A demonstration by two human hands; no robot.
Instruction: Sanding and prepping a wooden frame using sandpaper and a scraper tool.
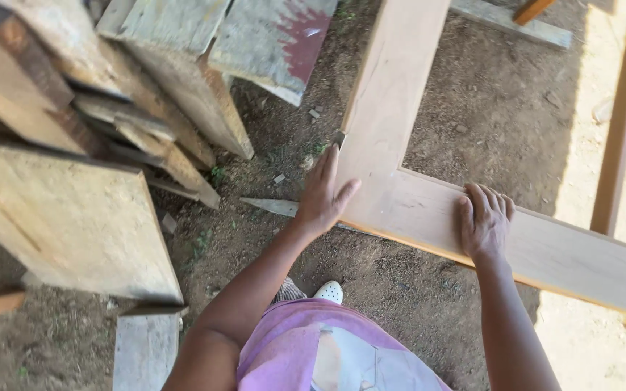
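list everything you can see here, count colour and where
frame: one, pale wood, two boards joined at a corner, centre to right, over the dirt
planks: a pile, number unclear, weathered grey-brown, one with a red stain, left and top
sliver: one, pale, pointed, on the dirt left of the frame corner
post: one, brown, right edge
ground: bare brown dirt, sunlit at the right
shoe: one, white, bottom centre
clothing: pink, bottom centre
left hand: flat against the frame's outer corner
right hand: palm down on the lower board, fingers spread
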